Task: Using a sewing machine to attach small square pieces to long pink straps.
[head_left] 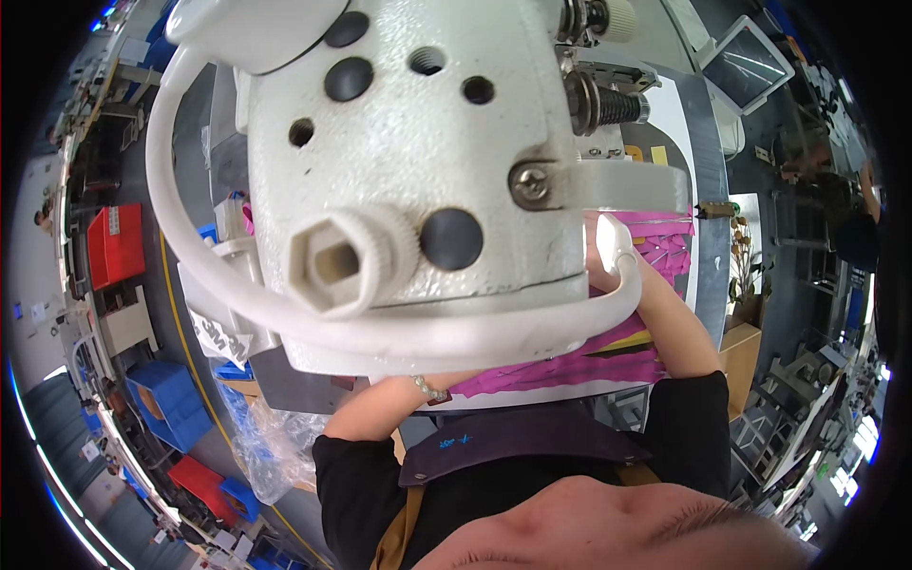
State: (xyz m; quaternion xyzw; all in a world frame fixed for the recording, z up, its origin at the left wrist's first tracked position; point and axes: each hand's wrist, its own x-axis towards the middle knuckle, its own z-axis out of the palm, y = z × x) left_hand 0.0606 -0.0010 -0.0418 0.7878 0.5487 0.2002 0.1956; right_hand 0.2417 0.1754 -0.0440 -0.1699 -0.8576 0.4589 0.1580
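A white sewing machine head (399, 171) fills the upper middle and hides most of the work beneath it. Magenta fabric pieces (560, 372) lie on the table below and right of the machine, with a yellow strip among them. My left forearm, with a beaded bracelet (429, 389) at the wrist, reaches under the machine's near edge; the left hand itself is hidden. Only a bit of my right hand (594, 258) shows beside the machine's right side, close to the magenta fabric. Its fingers are hidden, so what it holds cannot be seen.
A thick white cable (190, 242) loops around the machine's front. Thread tension springs (608, 109) stick out at its right, and a tablet-like screen (748, 65) stands beyond. Clear plastic bags (275, 446) hang at the table's left; blue (169, 404) and red bins (116, 245) stand farther left.
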